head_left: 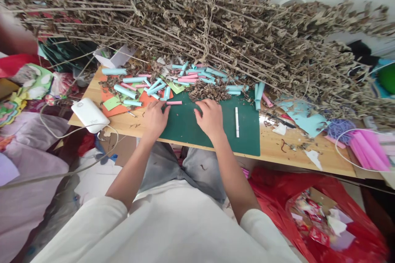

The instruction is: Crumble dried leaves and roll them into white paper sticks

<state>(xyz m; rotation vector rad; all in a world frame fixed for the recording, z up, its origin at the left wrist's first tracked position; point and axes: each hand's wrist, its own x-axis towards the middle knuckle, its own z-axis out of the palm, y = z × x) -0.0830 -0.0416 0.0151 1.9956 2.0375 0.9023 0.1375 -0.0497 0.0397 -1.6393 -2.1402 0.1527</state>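
My left hand rests at the left edge of a dark green cutting mat, its fingers loosely bent and apart. Just beyond its fingertips lies a small pink paper tube; whether they touch I cannot tell. Over the middle of the mat is my right hand, thumb and forefinger spread with nothing between them. Its fingertips are at the near side of a heap of crumbled dry leaves. To the right of that hand, a thin white stick lies on the mat.
Blue paper tubes and pink ones lie along the table's back. Behind them spreads a large bundle of dried leafy stalks. A white power bank with a cable sits left. A red plastic bag of scraps stands below the table, right.
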